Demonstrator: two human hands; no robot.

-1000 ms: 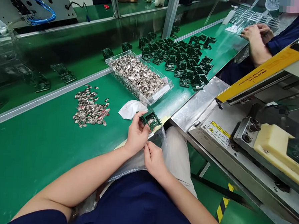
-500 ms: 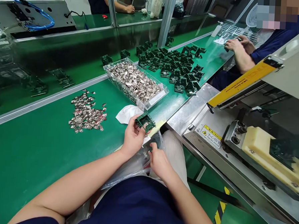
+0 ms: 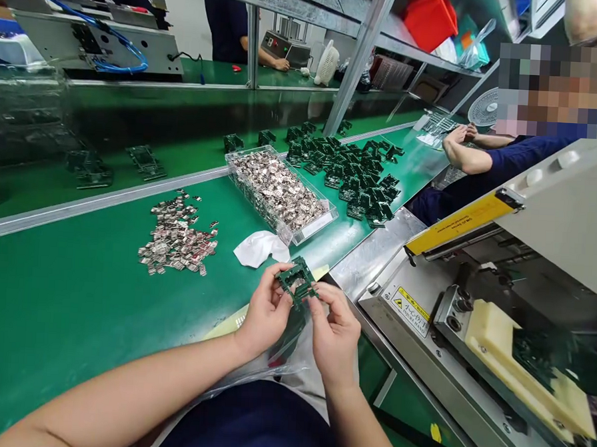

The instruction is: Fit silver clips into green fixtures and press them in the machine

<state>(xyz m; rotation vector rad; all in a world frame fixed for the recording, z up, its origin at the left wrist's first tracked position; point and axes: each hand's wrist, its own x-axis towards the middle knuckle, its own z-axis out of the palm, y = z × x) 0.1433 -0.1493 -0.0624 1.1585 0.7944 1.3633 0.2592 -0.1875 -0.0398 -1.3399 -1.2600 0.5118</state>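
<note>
A green circuit board (image 3: 303, 269) with a squarish opening is held up just above my lap, slightly tilted. My left hand (image 3: 266, 312) grips its left side between thumb and fingers. At the lower right corner, my right hand (image 3: 337, 329) pinches the board's edge, its thumb and fingertips pressed together there. Whether the right fingertips also hold a small part cannot be made out. Beyond the hands lies a crumpled white cloth-like piece (image 3: 261, 248). A clear box (image 3: 300, 235) full of small silvery metal parts stands behind it.
Loose metal parts (image 3: 180, 240) lie on the green bench (image 3: 99, 293) to the left. Many dark green boards (image 3: 351, 169) are heaped behind the box. A machine with a yellow bar (image 3: 459, 222) and warning label stands at right. A co-worker's arm (image 3: 467, 155) is beyond it.
My right hand has come up from my lap to the circuit board and now grips its right corner. The left hand keeps its hold. The camera view has shifted upward.
</note>
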